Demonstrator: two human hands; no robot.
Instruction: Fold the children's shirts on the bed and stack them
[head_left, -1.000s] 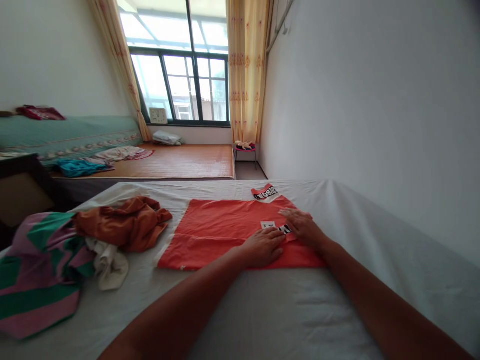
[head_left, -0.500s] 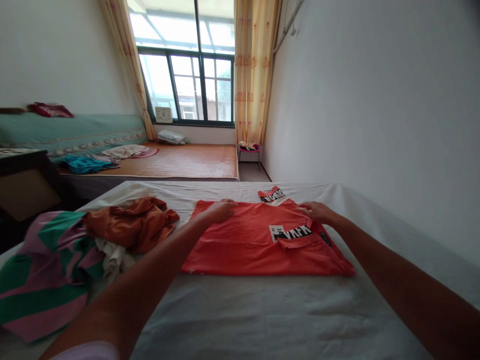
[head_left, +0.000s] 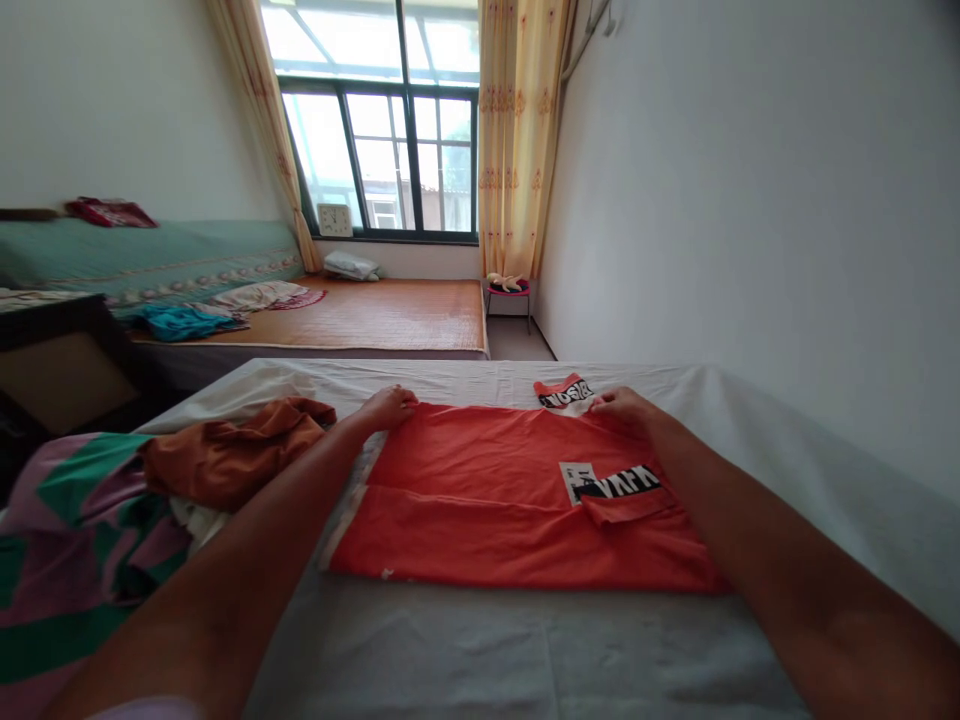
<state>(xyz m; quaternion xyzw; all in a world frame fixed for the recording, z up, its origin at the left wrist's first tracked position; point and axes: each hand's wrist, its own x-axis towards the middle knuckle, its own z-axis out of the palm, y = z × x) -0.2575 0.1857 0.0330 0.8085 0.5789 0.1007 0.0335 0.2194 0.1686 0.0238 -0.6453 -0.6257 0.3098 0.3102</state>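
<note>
Left hand at the far left corner of the orange shirt, fingers curled onto the cloth edge; whether it pinches the fabric or only presses on it cannot be told. Right hand at the far right edge, fingertips closed on the cloth beside the printed sleeve that sticks out beyond the fold. Shirt lies flat and spread on the white sheet of the bed, black-and-white lettering showing near its right side. Left of it, touching the left forearm, a crumpled rust-brown garment atop a pink-and-green striped cloth. Beyond the bed: woven mat platform, window, yellow curtain, small clock.
</note>
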